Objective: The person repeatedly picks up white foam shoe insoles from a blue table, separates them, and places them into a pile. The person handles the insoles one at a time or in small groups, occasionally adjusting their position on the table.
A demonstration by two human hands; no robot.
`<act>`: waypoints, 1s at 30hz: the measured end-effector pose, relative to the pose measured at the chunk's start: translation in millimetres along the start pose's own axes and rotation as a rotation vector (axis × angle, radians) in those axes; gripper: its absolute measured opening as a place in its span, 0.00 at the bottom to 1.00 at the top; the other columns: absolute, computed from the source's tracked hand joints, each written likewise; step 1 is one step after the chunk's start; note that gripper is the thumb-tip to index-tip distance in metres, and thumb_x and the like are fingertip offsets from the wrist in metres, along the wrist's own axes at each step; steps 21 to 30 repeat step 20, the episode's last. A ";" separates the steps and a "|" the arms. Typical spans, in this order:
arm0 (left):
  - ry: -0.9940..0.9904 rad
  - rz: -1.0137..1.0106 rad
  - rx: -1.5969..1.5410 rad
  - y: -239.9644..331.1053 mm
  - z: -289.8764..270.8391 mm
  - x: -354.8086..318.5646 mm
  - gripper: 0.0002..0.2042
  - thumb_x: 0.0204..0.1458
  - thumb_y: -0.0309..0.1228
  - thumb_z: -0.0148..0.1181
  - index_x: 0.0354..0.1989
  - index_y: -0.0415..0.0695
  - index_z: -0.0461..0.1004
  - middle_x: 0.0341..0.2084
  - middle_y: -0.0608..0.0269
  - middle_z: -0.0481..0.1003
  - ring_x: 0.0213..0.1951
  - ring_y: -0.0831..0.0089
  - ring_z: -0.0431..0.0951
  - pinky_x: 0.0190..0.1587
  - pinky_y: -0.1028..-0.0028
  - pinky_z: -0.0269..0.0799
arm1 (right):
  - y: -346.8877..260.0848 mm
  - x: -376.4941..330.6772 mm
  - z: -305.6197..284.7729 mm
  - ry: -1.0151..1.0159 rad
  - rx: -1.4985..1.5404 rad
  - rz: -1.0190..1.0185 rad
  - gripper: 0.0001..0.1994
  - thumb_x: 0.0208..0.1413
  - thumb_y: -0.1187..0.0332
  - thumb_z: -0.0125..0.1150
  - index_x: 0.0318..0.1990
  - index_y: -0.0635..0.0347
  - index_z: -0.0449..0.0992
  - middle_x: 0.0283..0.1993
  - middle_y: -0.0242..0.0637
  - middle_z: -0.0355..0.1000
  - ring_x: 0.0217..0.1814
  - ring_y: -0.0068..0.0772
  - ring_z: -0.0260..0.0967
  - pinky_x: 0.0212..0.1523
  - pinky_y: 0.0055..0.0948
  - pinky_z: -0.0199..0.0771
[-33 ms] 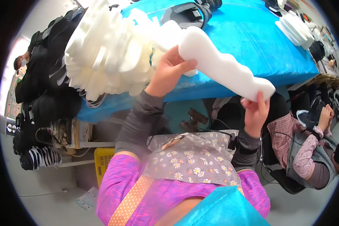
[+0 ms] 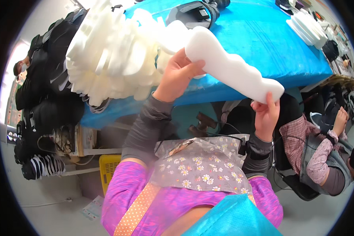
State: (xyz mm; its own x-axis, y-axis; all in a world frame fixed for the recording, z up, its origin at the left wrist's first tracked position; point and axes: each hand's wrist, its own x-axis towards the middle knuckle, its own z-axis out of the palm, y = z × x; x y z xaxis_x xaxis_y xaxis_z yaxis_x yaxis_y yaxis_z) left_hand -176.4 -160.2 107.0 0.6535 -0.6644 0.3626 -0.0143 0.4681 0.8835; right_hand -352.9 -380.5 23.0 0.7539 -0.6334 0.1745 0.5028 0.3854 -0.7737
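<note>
A long white foam pad (image 2: pixel 229 65) with a wavy edge and rounded ends is stretched at a slant between my hands, above the near edge of a table with a blue cover (image 2: pixel 263 41). My left hand (image 2: pixel 177 76) grips its wider upper end, thumb on top and the other fingers partly hidden behind. At the narrower lower right end, my right hand (image 2: pixel 266 118) pinches the pad between fingertips. Just left of my left hand, a big heap of similar white foam pieces (image 2: pixel 110 59) reaches over the table edge.
Black padded items (image 2: pixel 43 86) hang in a tall pile at far left. A black strapped item (image 2: pixel 190 15) and a white foam stack (image 2: pixel 307 29) lie farther back on the table. A co-worker (image 2: pixel 322 161) sits close at right. Beneath the table is a yellow crate (image 2: pixel 108 171).
</note>
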 end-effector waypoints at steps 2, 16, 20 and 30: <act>0.105 -0.092 -0.244 -10.3 8.5 -0.8 0.30 0.58 0.20 0.58 0.70 0.38 0.58 0.58 0.56 0.71 0.55 0.68 0.75 0.56 0.69 0.72 | -0.8 1.2 4.1 0.044 -0.066 0.057 0.18 0.68 0.65 0.55 0.59 0.65 0.66 0.44 0.41 0.75 0.33 0.29 0.73 0.33 0.29 0.76; -0.149 0.619 0.931 -82.8 70.2 -27.0 0.26 0.56 0.26 0.62 0.66 0.44 0.69 0.68 0.41 0.61 0.71 0.36 0.55 0.69 0.46 0.53 | 8.8 -25.9 35.4 -0.178 -0.579 -0.247 0.27 0.70 0.68 0.43 0.73 0.68 0.52 0.63 0.48 0.69 0.61 0.32 0.69 0.62 0.28 0.65; -0.154 0.635 0.923 -85.5 71.2 -28.4 0.26 0.57 0.26 0.61 0.66 0.46 0.68 0.68 0.42 0.61 0.71 0.37 0.55 0.69 0.45 0.53 | 7.4 -28.6 32.4 -0.196 -0.586 -0.227 0.27 0.71 0.66 0.44 0.73 0.69 0.51 0.65 0.51 0.67 0.64 0.35 0.68 0.63 0.29 0.65; -0.154 0.635 0.923 -85.5 71.2 -28.4 0.26 0.57 0.26 0.61 0.66 0.46 0.68 0.68 0.42 0.61 0.71 0.37 0.55 0.69 0.45 0.53 | 7.4 -28.6 32.4 -0.196 -0.586 -0.227 0.27 0.71 0.66 0.44 0.73 0.69 0.51 0.65 0.51 0.67 0.64 0.35 0.68 0.63 0.29 0.65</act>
